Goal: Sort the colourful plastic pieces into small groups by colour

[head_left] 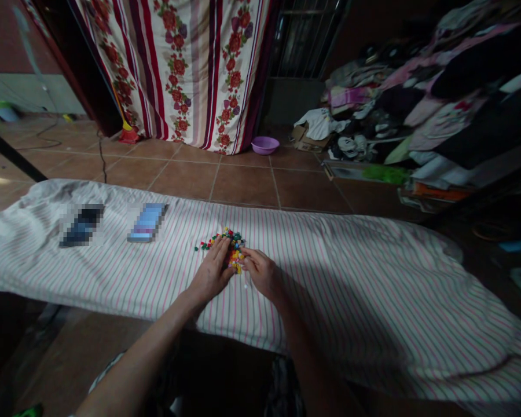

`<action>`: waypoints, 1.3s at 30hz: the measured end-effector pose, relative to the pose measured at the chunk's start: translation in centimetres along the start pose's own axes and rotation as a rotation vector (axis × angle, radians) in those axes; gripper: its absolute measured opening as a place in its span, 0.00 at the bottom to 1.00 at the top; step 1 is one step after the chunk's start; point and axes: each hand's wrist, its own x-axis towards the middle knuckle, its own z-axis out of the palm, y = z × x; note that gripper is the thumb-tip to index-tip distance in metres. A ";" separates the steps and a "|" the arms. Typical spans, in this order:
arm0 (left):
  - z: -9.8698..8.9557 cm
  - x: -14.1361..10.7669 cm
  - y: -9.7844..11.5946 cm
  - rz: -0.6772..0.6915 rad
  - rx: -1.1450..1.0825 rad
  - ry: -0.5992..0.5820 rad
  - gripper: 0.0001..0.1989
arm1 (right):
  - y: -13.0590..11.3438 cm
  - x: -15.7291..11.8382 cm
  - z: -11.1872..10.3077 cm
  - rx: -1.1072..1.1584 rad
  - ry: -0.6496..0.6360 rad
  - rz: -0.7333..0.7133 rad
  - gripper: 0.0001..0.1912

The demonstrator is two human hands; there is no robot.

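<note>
A heap of small multicoloured plastic pieces [230,246] lies on a striped white bedsheet [113,272], in green, red, yellow and blue. My left hand [212,269] rests palm down on the heap's left side, its fingers reaching into the pieces. My right hand [263,273] touches the heap's lower right edge, with its fingertips bunched among yellow and red pieces. Whether those fingertips hold a piece is hidden. Both hands hide the middle of the heap.
Two phones lie on the sheet left of the heap: a dark one [82,225] and a lit one [147,222]. Beyond the sheet's far edge are a tiled floor [243,184], a purple basin [265,145], a floral curtain [186,69] and heaped clothes [417,104].
</note>
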 end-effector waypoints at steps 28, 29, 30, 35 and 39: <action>0.0 -0.5 -4.7 -0.129 0.300 0.089 0.32 | -1.6 -1.8 -2.2 0.037 -0.327 0.025 0.04; 0.2 -0.4 -4.3 -0.116 0.278 0.072 0.33 | -1.5 -1.7 -2.0 0.079 -0.318 0.037 0.05; 0.3 -0.3 -3.9 -0.103 0.260 0.056 0.33 | -1.3 -1.7 -1.7 0.117 -0.304 0.051 0.05; -0.3 -0.2 -2.0 -0.064 0.204 -0.004 0.36 | -0.5 -0.9 -1.0 0.105 -0.116 0.108 0.09; -1.0 -0.5 -0.9 0.019 0.232 -0.057 0.46 | 0.7 0.1 -1.1 -0.067 0.104 0.085 0.12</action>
